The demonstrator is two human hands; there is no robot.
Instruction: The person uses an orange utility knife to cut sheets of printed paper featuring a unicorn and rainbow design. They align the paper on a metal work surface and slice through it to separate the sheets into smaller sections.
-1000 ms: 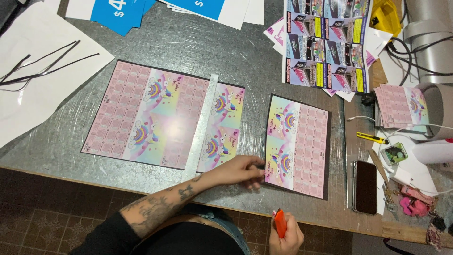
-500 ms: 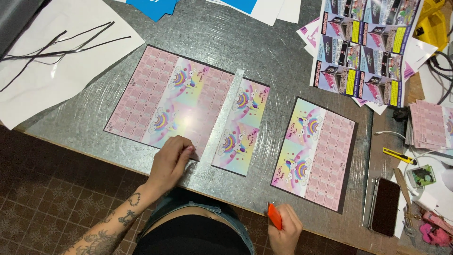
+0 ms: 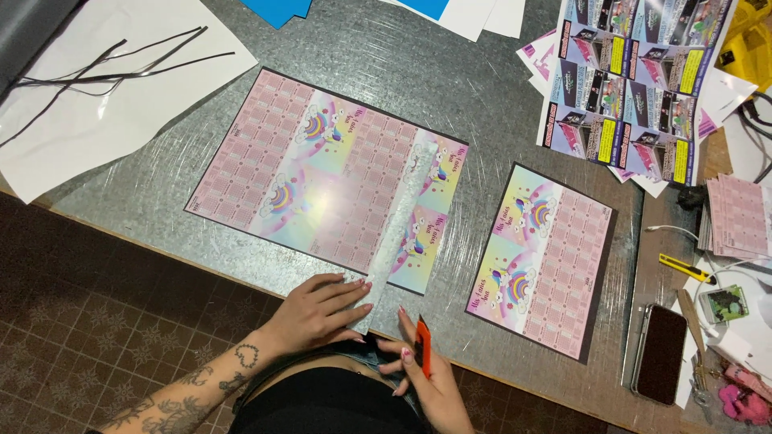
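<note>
Left hand (image 3: 322, 309) lies flat, fingers extended, pressing the near end of the metal ruler (image 3: 400, 229); its grip is released, not wrapped around anything. The ruler lies across the large pink printed sheet (image 3: 322, 173) on the galvanised tabletop (image 3: 450, 104). Right hand (image 3: 422, 378) is clenched around an orange utility knife (image 3: 422, 357), just beside the ruler's near end.

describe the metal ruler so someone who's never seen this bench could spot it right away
Start at the grey metal table and find the large pink printed sheet near its front edge. The metal ruler lies slantwise across that sheet's right side, its near end under the left hand. It is the only long, narrow, shiny silver strip; everything beside it is coloured paper.
</note>
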